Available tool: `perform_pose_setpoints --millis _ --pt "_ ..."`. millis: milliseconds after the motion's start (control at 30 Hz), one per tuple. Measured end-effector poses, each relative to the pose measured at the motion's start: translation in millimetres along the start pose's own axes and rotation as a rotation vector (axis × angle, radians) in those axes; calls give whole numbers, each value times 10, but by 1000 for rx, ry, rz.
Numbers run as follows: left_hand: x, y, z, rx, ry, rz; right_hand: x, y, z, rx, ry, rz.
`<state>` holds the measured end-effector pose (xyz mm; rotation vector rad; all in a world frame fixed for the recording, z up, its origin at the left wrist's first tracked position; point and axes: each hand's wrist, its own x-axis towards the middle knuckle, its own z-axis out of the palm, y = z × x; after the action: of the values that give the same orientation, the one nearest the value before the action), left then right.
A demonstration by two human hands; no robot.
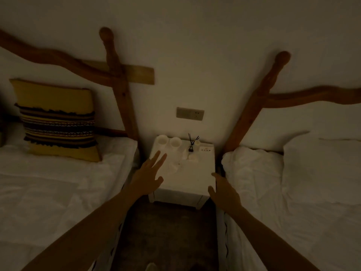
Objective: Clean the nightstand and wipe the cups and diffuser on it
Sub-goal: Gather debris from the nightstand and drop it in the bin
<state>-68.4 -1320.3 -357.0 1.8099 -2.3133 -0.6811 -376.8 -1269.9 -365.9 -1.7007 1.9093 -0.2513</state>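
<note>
A small white nightstand (192,178) stands between two beds in dim light. Two white cups (163,139) (175,142) sit at its back left corner. A reed diffuser (192,143) with dark sticks stands at the back, right of the cups. Small pale crumpled items (176,166) lie near the middle of the top. My left hand (148,177) reaches over the nightstand's left front part with fingers spread and straight, holding nothing. My right hand (222,190) hovers at the front right corner, fingers relaxed and empty.
A bed with white sheets (58,182) and a yellow striped pillow (58,122) lies to the left. Another white bed (293,182) lies to the right. Wooden headboard posts (121,90) flank the nightstand. A wall switch plate (190,113) sits above it. Dark floor (168,231) runs between the beds.
</note>
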Motion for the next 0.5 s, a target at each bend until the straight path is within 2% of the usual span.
perform_pose_setpoints --millis 200,367,500 --pt "894 -107 501 -92 28 -81 1254 344 294 38 -131 38" --pt "1492 -302 1170 -160 -17 -234 2298 647 727 93 -234 107" --pt "1818 -403 1655 -156 -26 -358 2917 837 1016 33 -293 84"
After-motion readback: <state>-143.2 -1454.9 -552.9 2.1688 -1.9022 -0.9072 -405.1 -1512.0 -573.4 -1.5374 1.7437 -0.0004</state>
